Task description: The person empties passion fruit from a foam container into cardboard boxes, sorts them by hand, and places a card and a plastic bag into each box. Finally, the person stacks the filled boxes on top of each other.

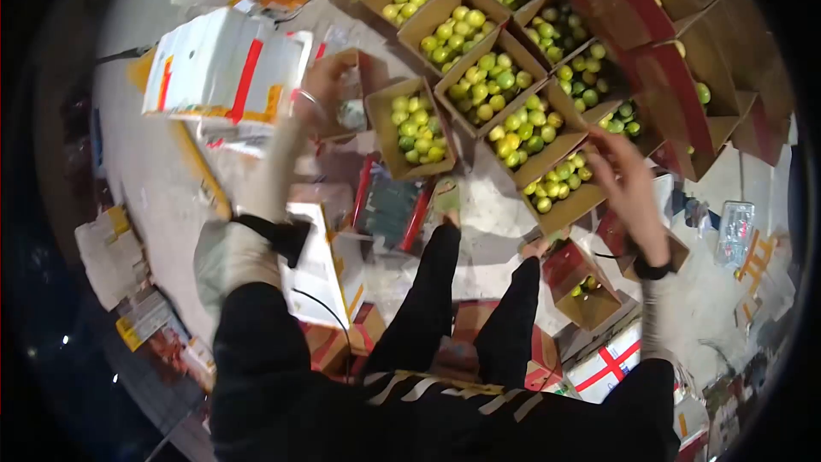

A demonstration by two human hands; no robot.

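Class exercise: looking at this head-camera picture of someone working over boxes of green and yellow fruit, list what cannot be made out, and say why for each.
- Whether the left hand grips anything: head view, motion blur.
- What the right hand fingers hold, if anything: blurred, fingers turned away.
- Contents of the red-sided boxes: their walls hide them.
- Print on the white cartons: too small.
- Kind of fruit: too small to tell.

Ahead of you, boxes (pixel 492 85) of fruit (pixel 487 87) sit in a row running up to the right. One box (pixel 409 128) stands left of them, with flat cartons (pixel 224 73) farther left.
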